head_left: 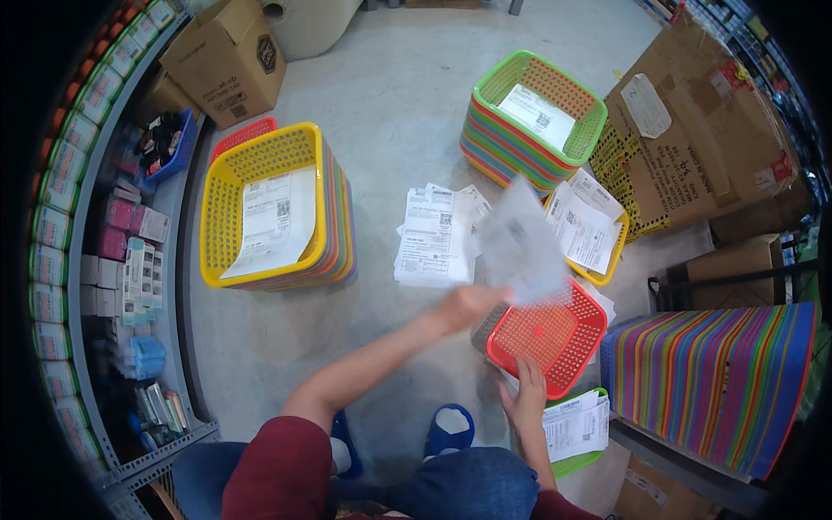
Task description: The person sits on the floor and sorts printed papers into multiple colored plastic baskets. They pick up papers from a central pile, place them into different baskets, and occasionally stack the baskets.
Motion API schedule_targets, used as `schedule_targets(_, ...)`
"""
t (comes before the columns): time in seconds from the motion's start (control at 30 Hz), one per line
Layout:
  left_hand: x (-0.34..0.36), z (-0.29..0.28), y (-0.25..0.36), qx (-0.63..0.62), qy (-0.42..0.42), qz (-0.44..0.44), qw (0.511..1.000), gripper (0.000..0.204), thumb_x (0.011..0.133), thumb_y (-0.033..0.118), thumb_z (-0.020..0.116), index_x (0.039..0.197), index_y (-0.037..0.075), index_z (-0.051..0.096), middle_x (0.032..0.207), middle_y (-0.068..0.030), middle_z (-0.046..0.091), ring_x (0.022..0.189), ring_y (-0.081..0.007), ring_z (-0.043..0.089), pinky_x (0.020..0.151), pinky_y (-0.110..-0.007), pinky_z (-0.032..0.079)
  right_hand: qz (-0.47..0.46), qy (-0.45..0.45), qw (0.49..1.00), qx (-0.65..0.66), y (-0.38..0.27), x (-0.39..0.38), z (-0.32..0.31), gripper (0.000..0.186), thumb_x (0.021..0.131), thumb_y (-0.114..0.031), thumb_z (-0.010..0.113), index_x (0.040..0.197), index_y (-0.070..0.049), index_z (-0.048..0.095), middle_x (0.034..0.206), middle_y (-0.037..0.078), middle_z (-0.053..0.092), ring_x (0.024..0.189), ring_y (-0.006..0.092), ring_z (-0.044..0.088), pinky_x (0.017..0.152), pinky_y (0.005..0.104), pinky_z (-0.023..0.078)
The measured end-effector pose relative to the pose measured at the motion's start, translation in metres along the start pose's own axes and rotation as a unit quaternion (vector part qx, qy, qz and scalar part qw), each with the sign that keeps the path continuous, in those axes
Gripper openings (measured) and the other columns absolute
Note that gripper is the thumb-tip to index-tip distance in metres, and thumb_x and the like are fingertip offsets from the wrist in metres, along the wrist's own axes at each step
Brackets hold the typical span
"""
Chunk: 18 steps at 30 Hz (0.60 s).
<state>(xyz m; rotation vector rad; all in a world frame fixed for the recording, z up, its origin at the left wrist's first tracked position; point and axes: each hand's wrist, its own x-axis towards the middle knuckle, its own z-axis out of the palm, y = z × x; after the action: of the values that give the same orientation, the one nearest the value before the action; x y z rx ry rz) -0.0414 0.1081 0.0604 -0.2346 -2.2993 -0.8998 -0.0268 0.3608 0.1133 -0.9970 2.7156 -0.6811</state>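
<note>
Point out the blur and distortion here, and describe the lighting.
Head view: blur smears the pale sheet and softens the left hand holding it; head view: the right hand and the red basket it touches look crisper; head view: the shelf bows at left, inside a black rim; head view: light falls soft and fairly even on the floor.

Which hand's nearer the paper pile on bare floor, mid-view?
Left. Left hand is just below and right of the paper pile; right hand is farther, at the red plastic basket.
</note>
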Motion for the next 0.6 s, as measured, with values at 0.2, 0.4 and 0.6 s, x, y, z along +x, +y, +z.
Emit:
schedule_targets(0.2,0.017,0.049,0.096,-0.046,-0.392,0.021,0.919,0.020,0.080,0.011,0.058,0.099,0.005,0.062,0.081,-0.0129,0.067,0.075,-0.0298,0.068,0.062,-0.043,0.054,0.017,0.052,0.993,-0.100,0.059,-0.034,0.012,0.026,0.069,-0.004,0.066,0.095,-0.005,0.060,0.117,0.014,0.057,0.110,0.0336,0.053,0.091,0.0440,0.040)
schedule_targets(0.4,0.060,-0.017,0.123,-0.063,-0.396,-0.003,0.916,0.014,0.078,0.010,0.059,0.090,0.006,0.065,0.072,-0.0148,0.065,0.072,-0.0316,0.068,0.062,-0.043,0.053,-0.113,0.199,0.968,-0.100,0.020,-0.013,-0.045,0.022,0.066,0.001,0.066,0.088,-0.004,0.061,0.110,0.013,0.063,0.094,0.0316,0.061,0.078,0.0410,0.046)
schedule_targets(0.6,0.054,-0.041,0.123,-0.007,-0.328,-0.062,0.942,0.016,0.078,0.009,0.059,0.092,0.005,0.064,0.074,-0.0149,0.066,0.074,-0.0318,0.068,0.064,-0.043,0.053,-0.165,0.099,0.975,-0.113,0.015,0.007,-0.069,0.020,0.063,-0.002,0.068,0.082,-0.006,0.061,0.089,0.008,0.066,0.065,0.0270,0.060,0.058,0.0383,0.044)
